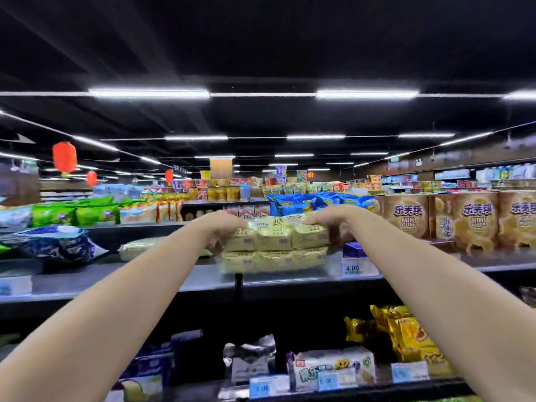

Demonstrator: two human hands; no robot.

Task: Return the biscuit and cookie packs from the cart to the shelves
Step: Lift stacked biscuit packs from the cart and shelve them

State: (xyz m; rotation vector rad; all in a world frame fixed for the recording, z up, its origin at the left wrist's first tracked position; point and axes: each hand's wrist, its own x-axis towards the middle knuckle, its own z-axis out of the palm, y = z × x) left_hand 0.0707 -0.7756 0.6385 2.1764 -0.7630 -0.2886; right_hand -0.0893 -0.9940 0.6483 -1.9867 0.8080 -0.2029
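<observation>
In the middle of the frame both arms reach forward to a biscuit pack at the front edge of the top shelf. The pack is a clear-wrapped multipack of pale yellow crackers: two rows of three small sleeves, one row stacked on the other. Each sleeve shows dotted cracker faces and a small barcode patch. A crinkled flap with printed text runs along the top.

The left hand grasps the pack's left end, with its fingers curled over the upper corner. The right hand grasps the right end in the same way. The picture is soft here, so the pack may be resting on the shelf or held just above it.

Just right of the pack, a price tag reading 4.00 is fixed to the shelf lip. Tan Mini Puff boxes stand further right. Behind the hands lie blue snack bags. A second pale pack lies flat to the left. Gold packets fill the lower shelf at lower right.
</observation>
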